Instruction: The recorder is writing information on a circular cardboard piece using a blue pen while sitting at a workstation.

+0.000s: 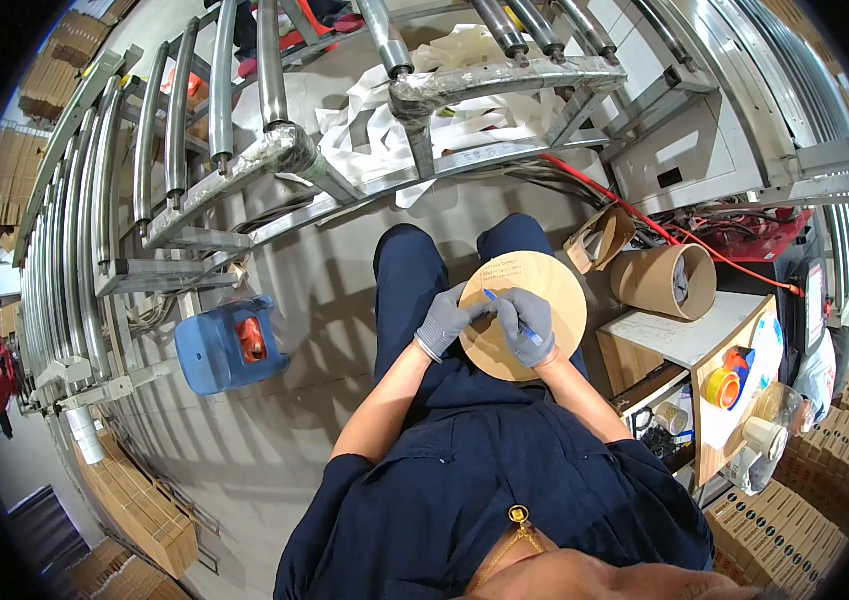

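Note:
A round tan disc (555, 300) lies across my lap, with small lines of handwriting near its far edge. Grey work gloves cover both hands. My right hand (523, 325) is closed around a blue pen (533, 336), held over the disc's middle. At the disc's left side, my left hand (448, 322) has its fingers drawn together, the tips almost meeting the right hand. Whatever those left fingers pinch is hidden.
A blue plastic stool (207, 352) stands to the left. Metal roller frames (505, 85) curve across the far side, with white strips (355, 125) tangled beneath. On the right, a cardboard tube (645, 283) sits on a small cabinet (680, 335) beside an orange-and-yellow tape dispenser (725, 385).

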Motion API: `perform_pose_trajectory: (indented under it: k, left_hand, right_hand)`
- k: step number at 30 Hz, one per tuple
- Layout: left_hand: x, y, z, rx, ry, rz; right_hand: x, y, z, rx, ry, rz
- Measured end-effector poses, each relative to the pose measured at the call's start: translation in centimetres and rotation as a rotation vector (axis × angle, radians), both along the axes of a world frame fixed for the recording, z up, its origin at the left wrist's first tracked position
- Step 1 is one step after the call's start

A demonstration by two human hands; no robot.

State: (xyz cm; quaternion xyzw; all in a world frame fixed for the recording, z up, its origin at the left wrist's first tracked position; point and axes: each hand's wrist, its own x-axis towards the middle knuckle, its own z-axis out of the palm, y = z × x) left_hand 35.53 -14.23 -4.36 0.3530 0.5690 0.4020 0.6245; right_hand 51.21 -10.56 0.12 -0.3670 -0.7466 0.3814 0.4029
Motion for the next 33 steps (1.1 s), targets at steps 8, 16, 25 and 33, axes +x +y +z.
perform_pose_trajectory:
  k: [8, 16, 25, 33]
  left_hand:
    - [0.0, 0.2, 0.5, -0.011, 0.003, -0.019]
    - [0.0, 0.2, 0.6, -0.015, 0.028, -0.019]
    - [0.0, 0.1, 0.1, 0.002, 0.05, -0.016]
    - [0.0, 0.0, -0.2, 0.033, 0.04, -0.009]
  right_hand:
    - [0.2, 0.1, -0.3, 0.052, -0.031, -0.017]
    - [0.1, 0.1, -0.4, 0.079, -0.058, -0.021]
    - [0.0, 0.0, -0.2, 0.062, -0.039, -0.033]
    - [0.0, 0.0, -0.1, 0.049, -0.019, -0.032]
